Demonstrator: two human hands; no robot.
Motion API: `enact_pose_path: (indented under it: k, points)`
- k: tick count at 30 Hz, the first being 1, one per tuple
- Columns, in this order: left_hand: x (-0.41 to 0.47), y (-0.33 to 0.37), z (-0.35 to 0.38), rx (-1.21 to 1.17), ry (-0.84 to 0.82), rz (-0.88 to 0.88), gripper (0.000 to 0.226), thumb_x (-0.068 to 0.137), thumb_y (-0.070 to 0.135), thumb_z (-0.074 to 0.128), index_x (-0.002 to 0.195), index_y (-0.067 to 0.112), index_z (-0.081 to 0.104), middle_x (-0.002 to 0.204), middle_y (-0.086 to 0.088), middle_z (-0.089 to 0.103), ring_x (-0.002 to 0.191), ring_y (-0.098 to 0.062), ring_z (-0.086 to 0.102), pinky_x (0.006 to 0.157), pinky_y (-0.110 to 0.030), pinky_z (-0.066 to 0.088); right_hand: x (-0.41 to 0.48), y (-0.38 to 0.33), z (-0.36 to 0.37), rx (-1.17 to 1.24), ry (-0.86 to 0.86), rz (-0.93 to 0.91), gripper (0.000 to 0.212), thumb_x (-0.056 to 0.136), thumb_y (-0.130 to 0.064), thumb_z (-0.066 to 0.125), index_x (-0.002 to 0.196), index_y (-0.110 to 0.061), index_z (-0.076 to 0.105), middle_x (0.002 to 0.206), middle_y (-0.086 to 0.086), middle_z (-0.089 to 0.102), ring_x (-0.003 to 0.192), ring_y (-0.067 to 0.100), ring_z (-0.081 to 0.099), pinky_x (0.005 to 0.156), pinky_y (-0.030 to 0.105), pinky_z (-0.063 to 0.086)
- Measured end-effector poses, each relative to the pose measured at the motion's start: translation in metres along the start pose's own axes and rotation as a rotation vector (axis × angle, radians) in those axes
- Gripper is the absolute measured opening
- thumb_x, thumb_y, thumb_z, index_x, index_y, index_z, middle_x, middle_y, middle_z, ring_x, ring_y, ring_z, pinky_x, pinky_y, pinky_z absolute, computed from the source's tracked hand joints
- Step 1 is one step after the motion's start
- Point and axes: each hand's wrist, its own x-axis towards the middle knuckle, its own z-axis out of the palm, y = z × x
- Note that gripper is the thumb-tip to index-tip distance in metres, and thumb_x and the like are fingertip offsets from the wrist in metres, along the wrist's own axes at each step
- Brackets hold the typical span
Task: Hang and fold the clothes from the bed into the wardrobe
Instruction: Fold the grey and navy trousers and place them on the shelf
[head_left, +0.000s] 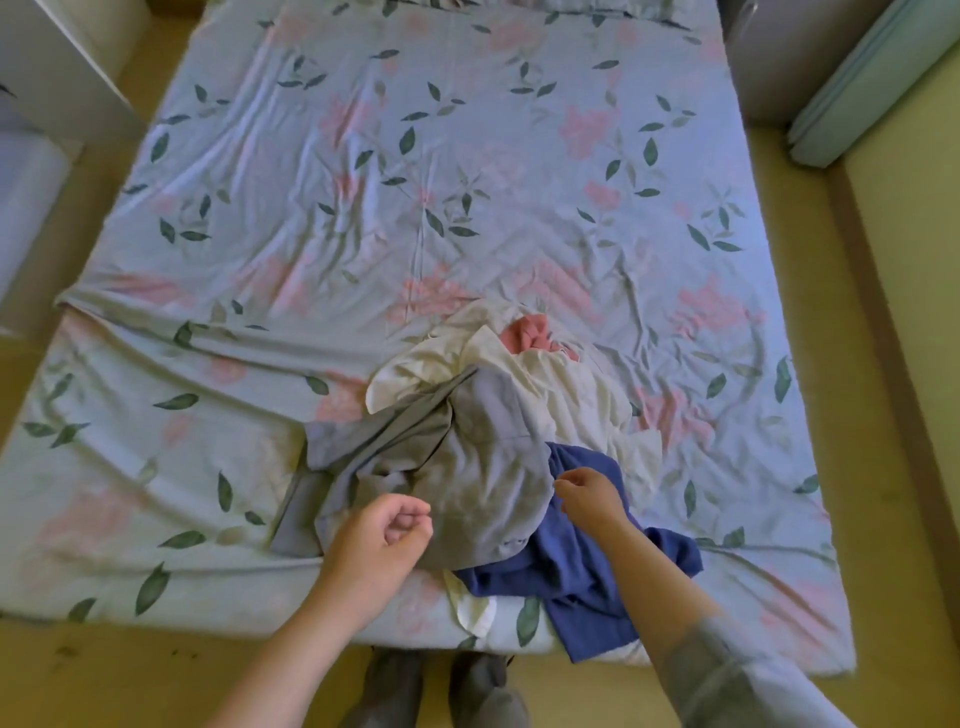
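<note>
**A:** How far along are we?

**B:** Barely started, I'd say. The clothes (498, 447) lie heaped near the foot of the bed (467, 156). There's a grey garment (467, 467) on top, a cream one (571, 400) under it, a pink piece (530, 335) peeking out behind, and a blue garment (587, 571) spilling over the edge. Nothing looks folded or hung.

**A:** And the hands?

**B:** The left hand (382, 535) hovers by the grey garment, fingers curled in, holding nothing. The right hand (592, 491) sits where grey meets blue, fingers bent. I can't tell whether it's pinching cloth.
</note>
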Motion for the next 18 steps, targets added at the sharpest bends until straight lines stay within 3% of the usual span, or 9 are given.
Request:
enact_pose_path:
  k: [5, 9, 13, 18]
  points:
    - [0.008, -0.014, -0.003, 0.019, 0.011, -0.049, 0.011, 0.091, 0.019, 0.065, 0.101, 0.024, 0.067, 0.096, 0.001, 0.068, 0.093, -0.009, 0.063, 0.081, -0.02, 0.049, 0.032, 0.008, 0.025, 0.014, 0.025, 0.088, 0.027, 0.094, -0.015, 0.051, 0.074, -0.014, 0.033, 0.063, 0.007, 0.041, 0.056, 0.021, 0.037, 0.053, 0.03, 0.029]
    - [0.014, -0.02, -0.006, 0.037, 0.009, -0.057, 0.012, 0.091, 0.021, 0.064, 0.102, 0.025, 0.067, 0.097, 0.003, 0.068, 0.094, -0.007, 0.062, 0.081, -0.02, 0.049, 0.043, 0.009, 0.04, 0.079, 0.0, 0.117, 0.03, 0.088, -0.01, 0.053, 0.068, -0.02, 0.032, 0.063, 0.004, 0.045, 0.062, 0.024, 0.046, 0.06, 0.032, 0.039]
    - [0.018, -0.018, -0.004, 0.033, 0.012, -0.045, 0.012, 0.092, 0.021, 0.064, 0.103, 0.024, 0.067, 0.097, 0.003, 0.067, 0.093, -0.006, 0.062, 0.077, -0.015, 0.047, 0.039, 0.009, 0.047, 0.15, -0.023, 0.108, 0.031, 0.081, 0.002, 0.05, 0.058, -0.014, 0.037, 0.043, 0.002, 0.042, 0.058, 0.024, 0.044, 0.064, 0.037, 0.042]
    - [0.017, -0.01, -0.005, 0.022, -0.01, -0.022, 0.013, 0.092, 0.024, 0.063, 0.105, 0.026, 0.066, 0.099, 0.007, 0.066, 0.094, -0.003, 0.061, 0.08, -0.016, 0.047, 0.025, 0.001, 0.044, 0.215, -0.008, 0.069, 0.025, 0.087, -0.008, 0.055, 0.067, -0.013, 0.04, 0.06, 0.006, 0.044, 0.069, 0.023, 0.046, 0.069, 0.039, 0.043]
